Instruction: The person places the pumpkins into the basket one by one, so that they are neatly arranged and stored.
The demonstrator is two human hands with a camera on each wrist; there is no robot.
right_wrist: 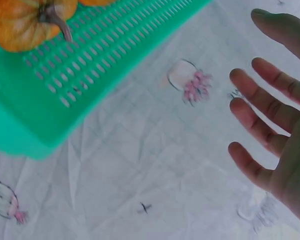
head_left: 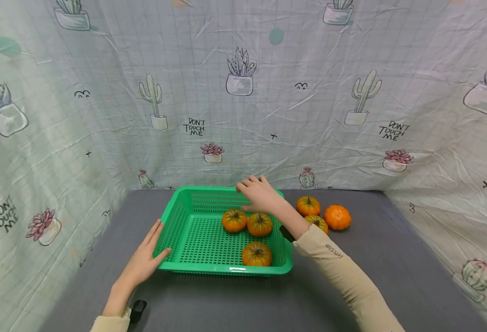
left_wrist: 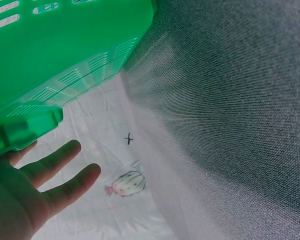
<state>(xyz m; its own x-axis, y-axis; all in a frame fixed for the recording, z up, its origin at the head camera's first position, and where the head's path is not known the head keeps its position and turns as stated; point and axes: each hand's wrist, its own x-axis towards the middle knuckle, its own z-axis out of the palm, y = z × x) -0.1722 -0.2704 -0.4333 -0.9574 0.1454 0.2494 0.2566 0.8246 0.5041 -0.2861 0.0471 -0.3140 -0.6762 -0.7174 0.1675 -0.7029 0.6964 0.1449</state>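
Note:
A green plastic basket (head_left: 202, 267) with slotted walls stands on the dark table. Inside it, toward the right, are three small orange-green pumpkins (head_left: 257, 254). My left hand (head_left: 141, 260) is at the basket's left front corner, its fingers extended along the outer wall and the thumb at the rim. Over the basket's back right part, my right hand (head_left: 264, 196) hovers above two of the pumpkins, fingers loosely bent and apart. The right wrist view shows nothing within that hand's fingers, with a pumpkin (right_wrist: 20, 25) in the basket off to its side.
Right of the basket sit three more pumpkins, one of them a brighter orange pumpkin (head_left: 337, 217); my right forearm partly covers another, a greenish pumpkin (head_left: 315, 222). A pale curtain (head_left: 268, 138) printed with potted cacti hangs behind the table and along both sides.

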